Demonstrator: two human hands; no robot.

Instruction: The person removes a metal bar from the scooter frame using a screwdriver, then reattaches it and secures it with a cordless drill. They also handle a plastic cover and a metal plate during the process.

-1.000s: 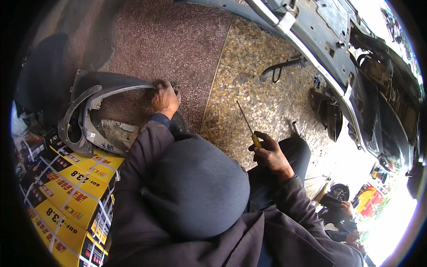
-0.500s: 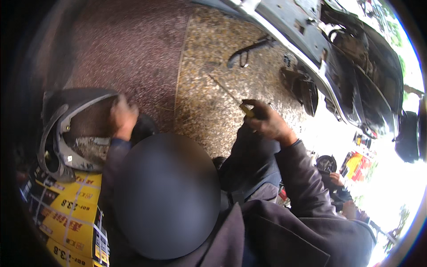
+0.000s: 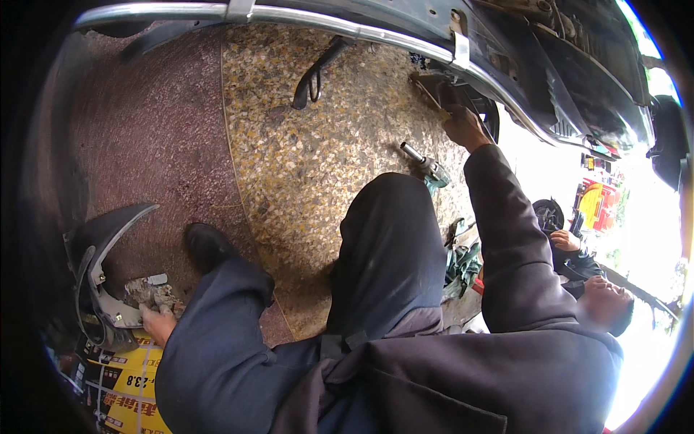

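Note:
My right hand [image 3: 464, 129] is stretched out to the far right and closed on a screwdriver [image 3: 446, 113] with a yellow handle. Its thin shaft points toward dark parts [image 3: 439, 88] under the vehicle; I cannot tell whether the tip touches them. At the left, my left hand [image 3: 159, 323] is low beside a grey curved plastic panel [image 3: 108, 289]. Its fingers appear bent over the panel's lower edge, partly hidden by my leg. A crumpled greyish bundle [image 3: 155, 293] lies just above those fingers.
The vehicle [image 3: 405, 36] with its metal rail spans the top and right. A green power wrench [image 3: 435, 173] lies beside my knee, near green cloth [image 3: 463, 267]. A black lever [image 3: 307, 87] is on the speckled floor. Yellow boxes [image 3: 130, 376] stand lower left; a person [image 3: 607, 307] is at right.
My right hand has moved farther out with the screwdriver, to the vehicle. My left hand has dropped from the panel's upper end to its lower edge. The view has shifted, revealing the wrench.

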